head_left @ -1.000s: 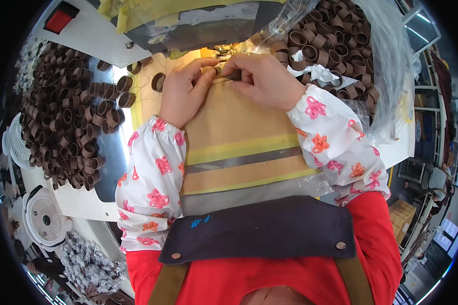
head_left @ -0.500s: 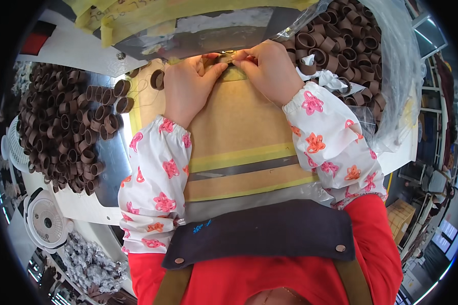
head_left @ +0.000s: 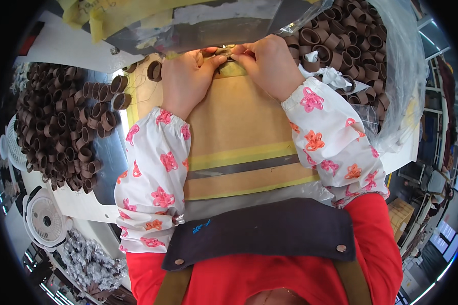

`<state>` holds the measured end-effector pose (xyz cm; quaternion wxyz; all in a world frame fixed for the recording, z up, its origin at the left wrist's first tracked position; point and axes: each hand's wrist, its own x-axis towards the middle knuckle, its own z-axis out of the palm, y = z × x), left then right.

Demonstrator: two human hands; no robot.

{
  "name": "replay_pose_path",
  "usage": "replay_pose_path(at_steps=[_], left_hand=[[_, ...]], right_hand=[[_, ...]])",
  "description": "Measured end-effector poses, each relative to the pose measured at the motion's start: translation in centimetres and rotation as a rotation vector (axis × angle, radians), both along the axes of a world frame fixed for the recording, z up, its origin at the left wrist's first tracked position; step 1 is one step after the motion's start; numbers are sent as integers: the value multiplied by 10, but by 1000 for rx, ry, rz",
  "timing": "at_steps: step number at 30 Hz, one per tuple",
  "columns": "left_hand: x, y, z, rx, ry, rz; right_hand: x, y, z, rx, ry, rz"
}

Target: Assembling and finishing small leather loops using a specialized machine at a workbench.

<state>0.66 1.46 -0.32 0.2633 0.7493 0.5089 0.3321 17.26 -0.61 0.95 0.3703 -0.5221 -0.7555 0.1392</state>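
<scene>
My left hand [head_left: 184, 79] and my right hand [head_left: 271, 63] meet at the lower edge of a machine head [head_left: 208, 30] that is patched with yellow tape and clear film. Both are closed, thumbs and fingertips pinching a small brown piece [head_left: 225, 52] from its two sides. Fingers and the machine head hide most of it, so its full shape does not show. Beneath my wrists lies a tan work surface [head_left: 239, 112] crossed by yellow tape strips. One brown loop [head_left: 154, 71] rests just left of my left hand, close to loose thread.
A large heap of brown loops [head_left: 56, 127] covers the left side, some on a grey metal plate [head_left: 109, 157]. More brown loops [head_left: 359, 43] fill a clear plastic bag [head_left: 404, 76] at right, with crumpled white paper [head_left: 336, 77]. A white fan [head_left: 46, 219] stands lower left.
Both hands stay pinched at the same spot under the machine head, with small finger shifts. The whole view has tilted slightly, and the loop heaps look unchanged.
</scene>
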Motion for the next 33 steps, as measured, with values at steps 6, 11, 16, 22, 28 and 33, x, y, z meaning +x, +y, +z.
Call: replay_pose_path(at_steps=[6, 11, 16, 22, 28, 33], left_hand=[[2, 1, 0, 46, 65, 20], [2, 0, -2, 68, 31, 13], [-3, 0, 1, -16, 3, 4], [2, 1, 0, 22, 17, -1], [-2, -2, -2, -13, 6, 12], [5, 0, 5, 44, 111, -3]], right_hand=[[2, 2, 1, 46, -89, 10], [2, 0, 5, 15, -169, -51], [-5, 0, 4, 8, -215, -94], [0, -3, 7, 0, -299, -143], [-5, -4, 4, -3, -306, -127], [1, -5, 3, 3, -252, -121]])
